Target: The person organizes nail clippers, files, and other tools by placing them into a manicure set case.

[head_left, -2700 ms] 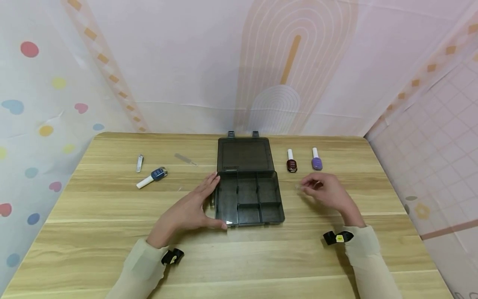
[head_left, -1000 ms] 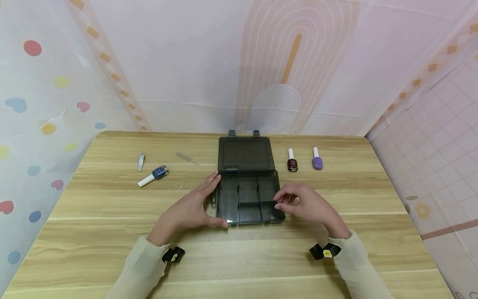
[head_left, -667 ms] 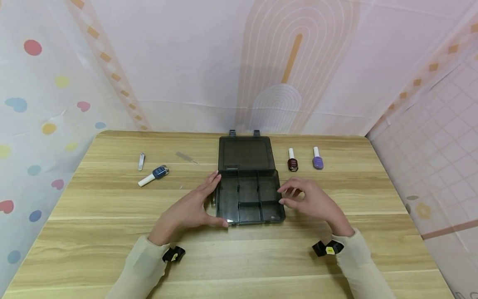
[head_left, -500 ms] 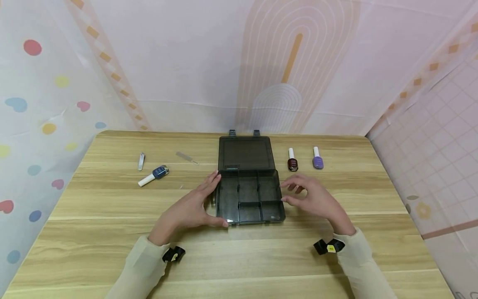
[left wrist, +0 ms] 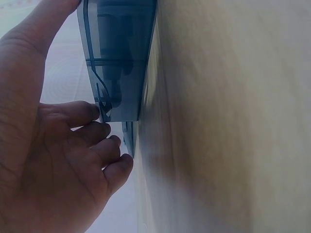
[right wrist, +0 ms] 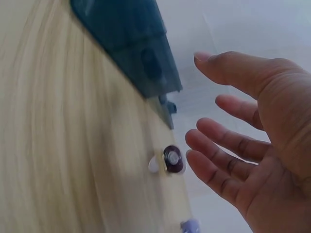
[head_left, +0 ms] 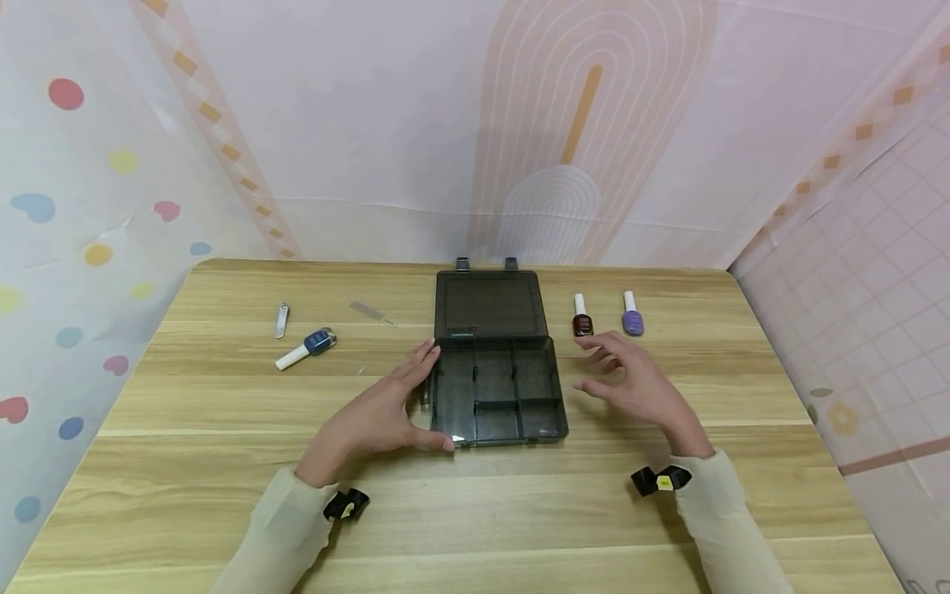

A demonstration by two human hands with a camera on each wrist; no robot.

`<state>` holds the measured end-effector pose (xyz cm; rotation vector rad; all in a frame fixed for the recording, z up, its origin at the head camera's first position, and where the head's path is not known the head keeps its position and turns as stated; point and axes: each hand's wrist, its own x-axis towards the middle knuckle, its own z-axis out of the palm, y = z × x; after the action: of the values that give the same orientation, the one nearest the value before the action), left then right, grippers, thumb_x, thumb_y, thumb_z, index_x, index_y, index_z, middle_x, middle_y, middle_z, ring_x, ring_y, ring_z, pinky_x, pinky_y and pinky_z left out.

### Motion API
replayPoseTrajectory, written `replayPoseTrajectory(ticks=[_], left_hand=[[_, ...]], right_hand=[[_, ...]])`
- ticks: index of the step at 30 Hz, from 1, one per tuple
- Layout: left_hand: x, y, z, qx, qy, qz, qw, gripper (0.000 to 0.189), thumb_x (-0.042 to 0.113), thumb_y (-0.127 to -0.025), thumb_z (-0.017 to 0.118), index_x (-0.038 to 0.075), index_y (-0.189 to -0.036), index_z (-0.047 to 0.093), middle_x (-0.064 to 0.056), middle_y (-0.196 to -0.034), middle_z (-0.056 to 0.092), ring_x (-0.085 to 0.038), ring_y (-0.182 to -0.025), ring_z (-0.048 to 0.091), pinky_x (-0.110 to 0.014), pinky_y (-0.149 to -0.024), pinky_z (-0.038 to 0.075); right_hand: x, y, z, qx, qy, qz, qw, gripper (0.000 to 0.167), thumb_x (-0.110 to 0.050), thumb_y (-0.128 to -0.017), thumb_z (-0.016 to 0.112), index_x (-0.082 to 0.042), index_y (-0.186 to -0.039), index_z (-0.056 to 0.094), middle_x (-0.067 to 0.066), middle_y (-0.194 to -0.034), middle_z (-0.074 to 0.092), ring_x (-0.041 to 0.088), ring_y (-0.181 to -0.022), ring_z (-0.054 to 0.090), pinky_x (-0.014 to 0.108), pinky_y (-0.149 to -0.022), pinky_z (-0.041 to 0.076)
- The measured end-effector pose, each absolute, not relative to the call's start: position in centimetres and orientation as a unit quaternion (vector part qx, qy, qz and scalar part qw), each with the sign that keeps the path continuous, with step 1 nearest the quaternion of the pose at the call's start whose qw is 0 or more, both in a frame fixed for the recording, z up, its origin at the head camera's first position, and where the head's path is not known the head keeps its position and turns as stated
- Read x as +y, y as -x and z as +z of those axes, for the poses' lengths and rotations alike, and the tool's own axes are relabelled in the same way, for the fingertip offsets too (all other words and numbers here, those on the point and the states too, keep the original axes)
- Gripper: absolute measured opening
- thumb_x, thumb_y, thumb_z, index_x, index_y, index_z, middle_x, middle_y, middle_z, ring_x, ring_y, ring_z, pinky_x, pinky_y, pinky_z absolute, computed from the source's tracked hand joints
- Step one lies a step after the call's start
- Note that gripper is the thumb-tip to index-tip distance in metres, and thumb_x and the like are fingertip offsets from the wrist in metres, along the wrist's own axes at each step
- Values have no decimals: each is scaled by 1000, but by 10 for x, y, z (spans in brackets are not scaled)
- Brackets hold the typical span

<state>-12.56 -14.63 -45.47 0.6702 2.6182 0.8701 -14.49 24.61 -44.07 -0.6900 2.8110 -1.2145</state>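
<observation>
While my left hand stays spread along the left side of the smoky translucent compartment box — thumb at the near left corner, fingertips at the far left one — it steadies the box, not wrapped round it. Left hand's fingers fairly straight, slightly bent at the tips.

Right hand is off the right side of the box, raised above the wooden tabletop. Thumb and fingers well apart, loosely bent, nothing in the grasp.

Box sits between my hands, five compartments, long one nearest my left. Its lid is folded back flat, beyond both hands, two latches at the far edge. Darker shapes show in the box wall beside my left fingers; can't tell if contents or moulding.

Just beyond my right fingertips: dark red nail polish bottle, white cap pointing away from me. Right wrist view shows a gap — not touching. Purple nail polish bottle is just beyond my right knuckles, same orientation.

Past my left hand, further left: blue nail polish bottle lying with white cap toward me, then nail clipper beyond it. Slim grey tool lies beyond my left fingers, thin tip toward the box.
</observation>
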Motion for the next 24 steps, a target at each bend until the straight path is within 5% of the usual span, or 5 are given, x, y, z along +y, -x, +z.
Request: replayPoseTrajectory(ticks=[10,15,24], left_hand=[[-146,125,-454,912,-230,302,154,138,78,-65,80,20,-167,8,2,-175,-3,-31,-161,11,-59,-124,29],[-146,126,-455,912,-231,301,153,138,78,-65,80,19,-167,8,2,-175,-3,-32,-161,11,-59,-124,28],[-146,126,-455,913,-232,300,152,138,78,-65,80,19,-167,9,2,-175,-3,-31,-161,11,-58,-124,28]], right_hand=[[261,152,-452,907,167,-385,26,70,-19,-85,86,-3,-145,54,20,-127,66,34,-110,67,52,-95,56],[266,154,-455,917,141,-371,47,74,-23,-85,86,-5,-147,52,17,-121,67,28,-102,64,39,-87,55],[269,153,-459,925,103,-362,56,51,-25,-85,86,-4,-128,68,11,-109,67,21,-91,57,25,-78,49]])
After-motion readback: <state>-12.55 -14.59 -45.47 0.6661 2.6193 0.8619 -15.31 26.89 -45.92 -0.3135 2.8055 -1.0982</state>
